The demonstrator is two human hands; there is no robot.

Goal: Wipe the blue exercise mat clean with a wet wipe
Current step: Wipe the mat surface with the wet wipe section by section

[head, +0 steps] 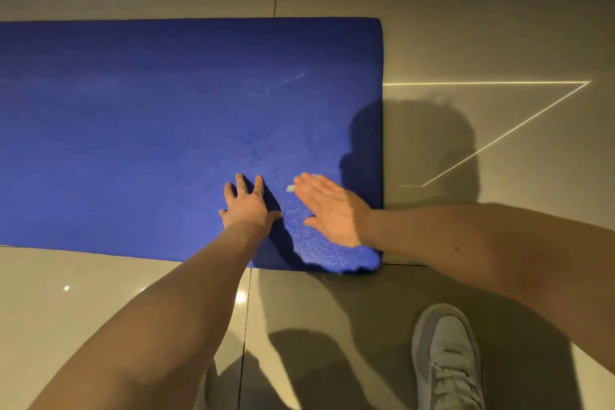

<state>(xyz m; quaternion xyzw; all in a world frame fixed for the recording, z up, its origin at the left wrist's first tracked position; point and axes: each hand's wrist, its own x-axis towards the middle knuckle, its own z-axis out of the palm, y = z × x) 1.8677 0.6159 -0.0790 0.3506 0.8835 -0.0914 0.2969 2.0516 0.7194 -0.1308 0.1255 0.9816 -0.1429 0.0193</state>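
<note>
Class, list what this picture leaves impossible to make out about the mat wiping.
Head view:
Wet wipe: mostly hidden under the right hand; only a pale corner shows.
Blue mat: left end cut off by the frame edge.
White shoe: heel cut off by the bottom edge.

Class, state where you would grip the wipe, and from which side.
Pinch the pale corner of the wipe showing beyond the fingertips of the right hand, coming from the left over bare mat; the rest is hidden beneath that flat hand.
</note>
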